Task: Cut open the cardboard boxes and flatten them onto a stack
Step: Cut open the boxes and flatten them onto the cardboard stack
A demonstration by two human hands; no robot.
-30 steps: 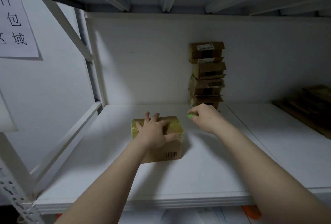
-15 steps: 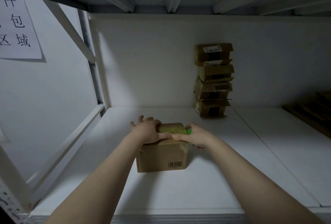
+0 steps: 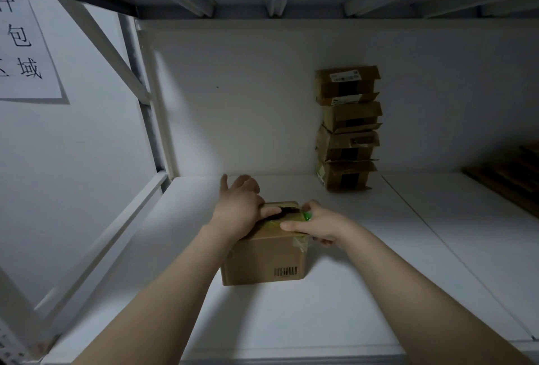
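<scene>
A small brown cardboard box [image 3: 264, 259] with a barcode on its front stands on the white shelf [image 3: 364, 277]. Its taped top shows a dark gap between the flaps. My left hand [image 3: 237, 208] lies over the box's top left, thumb at the gap, fingers stretched past the far edge. My right hand [image 3: 319, 226] grips a small green cutter [image 3: 306, 216] at the box's top right corner, thumb pressing on the near flap. The cutter's blade is hidden.
Several opened cardboard boxes [image 3: 347, 128] are piled in a column against the back wall, right of centre. Flattened cardboard [image 3: 513, 175] lies at the far right. A paper sign [image 3: 23, 49] hangs on the left wall beside the white rack frame [image 3: 151, 108].
My right hand came from behind the box to its top right corner with the green cutter. A dark gap has appeared between the top flaps, and my left hand slid toward the far left.
</scene>
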